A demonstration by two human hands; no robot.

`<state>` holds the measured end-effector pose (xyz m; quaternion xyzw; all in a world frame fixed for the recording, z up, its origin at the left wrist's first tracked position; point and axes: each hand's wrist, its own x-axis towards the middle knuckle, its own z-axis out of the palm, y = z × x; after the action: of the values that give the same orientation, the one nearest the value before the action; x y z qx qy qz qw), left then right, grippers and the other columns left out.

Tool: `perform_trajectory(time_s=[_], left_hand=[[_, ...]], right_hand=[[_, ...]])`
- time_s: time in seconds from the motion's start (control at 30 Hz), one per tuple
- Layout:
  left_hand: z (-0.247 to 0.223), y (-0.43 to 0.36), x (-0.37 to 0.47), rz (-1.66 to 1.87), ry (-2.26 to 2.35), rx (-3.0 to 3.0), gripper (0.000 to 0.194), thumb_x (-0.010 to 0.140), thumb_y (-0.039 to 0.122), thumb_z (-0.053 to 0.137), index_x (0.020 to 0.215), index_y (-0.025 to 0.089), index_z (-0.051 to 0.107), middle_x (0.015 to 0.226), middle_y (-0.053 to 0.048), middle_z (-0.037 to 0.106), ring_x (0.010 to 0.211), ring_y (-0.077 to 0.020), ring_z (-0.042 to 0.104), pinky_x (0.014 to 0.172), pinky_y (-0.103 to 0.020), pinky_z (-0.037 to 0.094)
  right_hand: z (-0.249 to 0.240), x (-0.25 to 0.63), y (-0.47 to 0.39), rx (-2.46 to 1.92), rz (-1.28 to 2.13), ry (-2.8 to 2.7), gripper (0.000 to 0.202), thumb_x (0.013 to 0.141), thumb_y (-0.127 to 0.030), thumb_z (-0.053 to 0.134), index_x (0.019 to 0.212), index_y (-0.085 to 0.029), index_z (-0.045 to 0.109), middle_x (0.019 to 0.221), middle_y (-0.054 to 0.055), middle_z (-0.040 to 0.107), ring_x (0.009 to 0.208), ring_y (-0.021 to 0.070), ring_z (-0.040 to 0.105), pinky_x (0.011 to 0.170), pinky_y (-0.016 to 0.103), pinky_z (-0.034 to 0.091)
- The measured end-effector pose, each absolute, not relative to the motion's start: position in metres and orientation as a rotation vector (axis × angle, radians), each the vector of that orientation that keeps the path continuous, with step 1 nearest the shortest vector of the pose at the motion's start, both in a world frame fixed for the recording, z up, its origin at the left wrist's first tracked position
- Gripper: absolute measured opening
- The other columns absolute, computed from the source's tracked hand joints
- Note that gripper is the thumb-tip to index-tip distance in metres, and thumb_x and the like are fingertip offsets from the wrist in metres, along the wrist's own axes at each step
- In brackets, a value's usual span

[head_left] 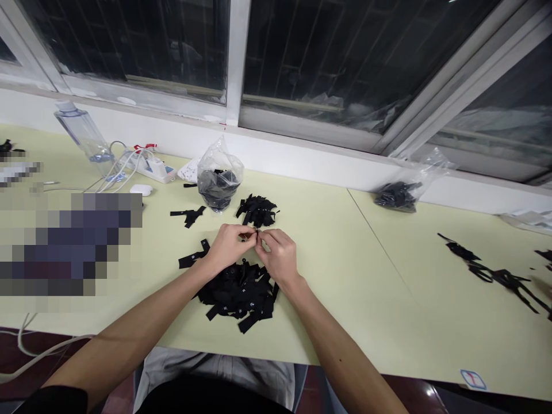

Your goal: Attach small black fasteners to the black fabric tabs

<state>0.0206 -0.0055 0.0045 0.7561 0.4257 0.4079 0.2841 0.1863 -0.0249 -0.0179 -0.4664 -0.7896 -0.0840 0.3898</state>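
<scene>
Left hand (pixel 230 245), right hand (pixel 279 253): both pinching a small black piece (pixel 257 230), beyond near black fabric-tab pile (pixel 241 296); steady, light pinch advisable.

A small dark piece (pixel 257 230) is showing near the frame's centre; below, a jumbled heap of black strips (pixel 241 294), some white-marked, is lying.

Workshop-like room, long pale-yellow worktable (pixel 345 276) below windows (pixel 328 63), heaped black fabric pieces (pixel 241 296), more in plastic bags (pixel 219 181)
</scene>
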Motion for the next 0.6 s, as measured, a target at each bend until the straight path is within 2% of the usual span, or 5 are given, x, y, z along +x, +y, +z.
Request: perform_trajectory(time_s=[0.27, 0.6], left_hand=[[0.0066, -0.0074, 0.0223, 1.127, 1.144, 1.956, 0.021, 0.081, 0.023, 0.058, 0.075, 0.014, 0.076, 0.068, -0.001, 0.071, 0.068, -0.0168, 0.064, 0.064, -0.022, 0.048], [0.0063, -0.0057, 0.0203, 1.090, 1.124, 1.961, 0.022, 0.081, 0.022, 0.054, 0.068, 0.013, 0.069, 0.063, 0.000, 0.064, 0.064, -0.0137, 0.057, 0.060, -0.021, 0.041]], right_hand=[[-0.0171, 0.1837, -0.0261, -1.168, -0.153, -1.991, 0.016, 0.093, -0.022, 0.056, 0.080, -0.021, 0.065, 0.081, 0.006, 0.066, 0.078, 0.0184, 0.062, 0.071, 0.031, 0.050], [-0.0194, 0.1806, -0.0243, -1.155, -0.181, -1.972, 0.015, 0.092, -0.020, 0.057, 0.079, -0.021, 0.064, 0.078, 0.006, 0.065, 0.076, 0.0184, 0.061, 0.069, 0.030, 0.049]])
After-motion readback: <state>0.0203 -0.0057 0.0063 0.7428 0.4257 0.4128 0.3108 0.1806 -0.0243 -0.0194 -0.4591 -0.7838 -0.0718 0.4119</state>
